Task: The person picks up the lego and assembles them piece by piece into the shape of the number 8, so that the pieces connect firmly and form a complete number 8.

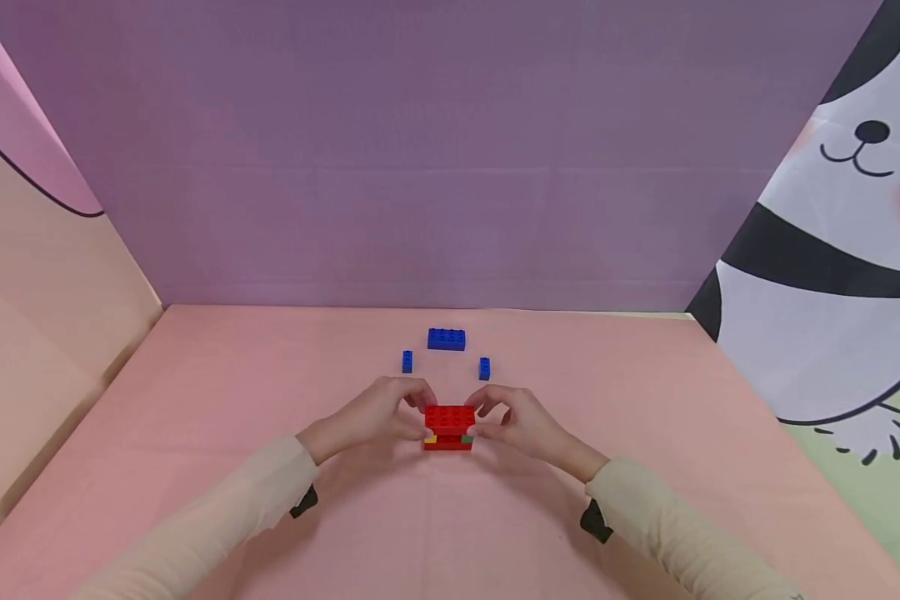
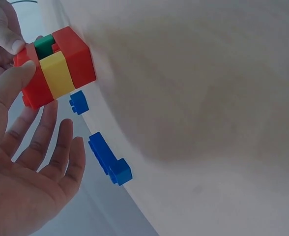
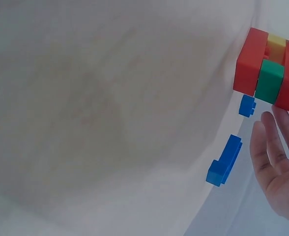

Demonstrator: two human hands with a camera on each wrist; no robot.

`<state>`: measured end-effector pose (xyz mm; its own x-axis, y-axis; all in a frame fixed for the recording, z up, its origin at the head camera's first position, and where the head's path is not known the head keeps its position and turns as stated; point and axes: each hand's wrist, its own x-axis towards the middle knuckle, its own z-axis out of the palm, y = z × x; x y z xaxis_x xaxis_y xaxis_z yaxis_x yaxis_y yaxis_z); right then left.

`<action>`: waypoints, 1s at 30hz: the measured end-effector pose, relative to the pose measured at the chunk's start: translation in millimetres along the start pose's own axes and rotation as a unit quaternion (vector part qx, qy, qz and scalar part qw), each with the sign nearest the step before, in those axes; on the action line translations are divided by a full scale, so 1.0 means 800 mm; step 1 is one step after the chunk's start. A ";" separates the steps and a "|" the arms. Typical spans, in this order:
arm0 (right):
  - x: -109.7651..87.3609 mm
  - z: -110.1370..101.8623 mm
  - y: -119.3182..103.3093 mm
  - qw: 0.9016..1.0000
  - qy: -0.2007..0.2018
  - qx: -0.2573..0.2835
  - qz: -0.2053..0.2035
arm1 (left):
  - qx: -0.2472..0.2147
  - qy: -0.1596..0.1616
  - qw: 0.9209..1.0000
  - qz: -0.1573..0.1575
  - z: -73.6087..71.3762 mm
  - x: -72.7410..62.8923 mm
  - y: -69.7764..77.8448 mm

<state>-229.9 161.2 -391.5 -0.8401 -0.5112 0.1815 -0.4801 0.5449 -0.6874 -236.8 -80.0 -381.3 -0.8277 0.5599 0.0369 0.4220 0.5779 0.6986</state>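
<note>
A small stack of toy building bricks stands on the pink surface in the head view. Its top is a red brick (image 1: 450, 419) with studs upward; another red brick (image 1: 447, 447) forms the base. Sandwiched between them are a yellow brick (image 2: 57, 74) on the left and a green brick (image 3: 270, 81) on the right, with a gap in the middle. My left hand (image 1: 378, 412) pinches the upper red brick at its left end, thumb at the near side. At the opposite end, my right hand (image 1: 521, 421) pinches the same brick. Both hands' other fingers extend beyond it.
Beyond the stack lie a wide blue brick (image 1: 446, 339) and two narrow blue bricks, one at left (image 1: 407, 362) and one at right (image 1: 484, 368). A purple backdrop (image 1: 435, 167) rises behind the pink surface (image 1: 270, 358). Printed panels flank both sides.
</note>
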 end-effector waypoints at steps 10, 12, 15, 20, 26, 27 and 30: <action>0.003 -0.002 -0.002 1.000 -0.016 0.006 0.010 | 0.013 -0.019 1.000 0.013 -0.006 0.003 -0.003; 0.003 -0.002 -0.002 1.000 -0.016 0.004 0.011 | 0.016 -0.023 1.000 0.013 -0.007 0.004 -0.003; 0.002 -0.002 -0.001 1.000 -0.013 0.001 0.018 | 0.019 -0.022 1.000 0.010 -0.007 0.005 -0.003; 0.000 -0.001 -0.002 1.000 -0.011 -0.007 0.023 | 0.014 -0.011 1.000 0.005 -0.005 0.004 -0.004; 0.000 -0.002 -0.004 1.000 -0.011 -0.006 0.015 | 0.007 -0.004 1.000 -0.002 -0.004 0.002 -0.003; 0.000 -0.002 -0.004 1.000 -0.011 -0.005 0.015 | 0.008 -0.004 1.000 -0.002 -0.004 0.002 -0.003; 0.000 -0.002 -0.005 1.000 -0.013 -0.003 0.016 | 0.011 -0.004 1.000 -0.003 -0.004 0.002 -0.003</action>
<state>-228.7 160.2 -387.7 -0.8481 -0.5105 0.1415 -0.4549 0.5650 -0.6884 -240.3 -82.9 -380.7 -0.8268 0.5619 0.0270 0.4260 0.5941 0.6824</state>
